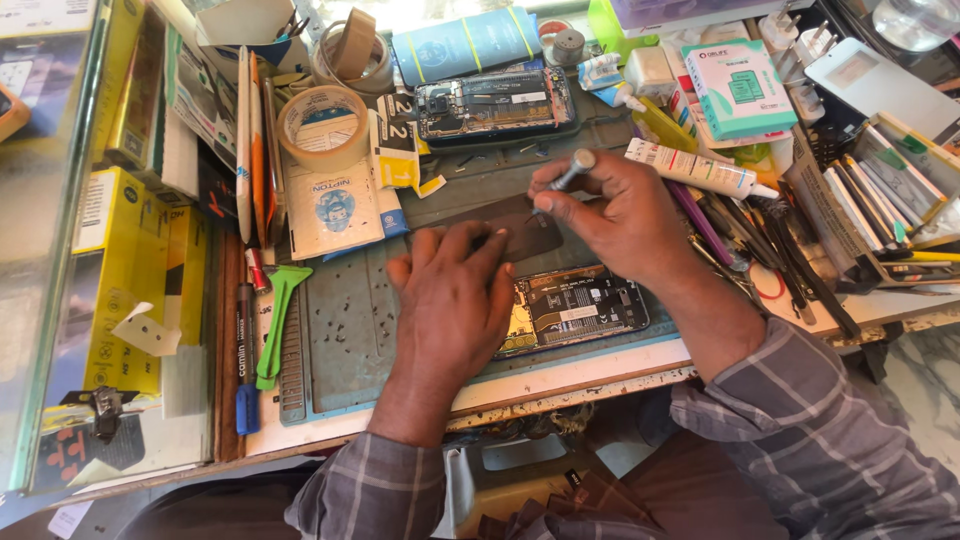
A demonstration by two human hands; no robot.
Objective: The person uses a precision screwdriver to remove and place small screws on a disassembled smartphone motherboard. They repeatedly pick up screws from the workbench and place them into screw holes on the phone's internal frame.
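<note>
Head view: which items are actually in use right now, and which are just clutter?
In use:
- right hand holding a small screwdriver
- left hand pressing a dark flat panel
- opened phone beside the left hand
- work mat

Lying about:
- second opened phone
- tape rolls
- green pry tool
- white tube
- teal box

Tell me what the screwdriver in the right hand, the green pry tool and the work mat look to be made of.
Screwdriver: looks metal, with a dull silver cap and barrel.
Green pry tool: probably plastic, with an even bright colour and a matte, moulded look.
Work mat: likely rubber or silicone, grey-blue and matte, with moulded ridges at its left edge.
</note>
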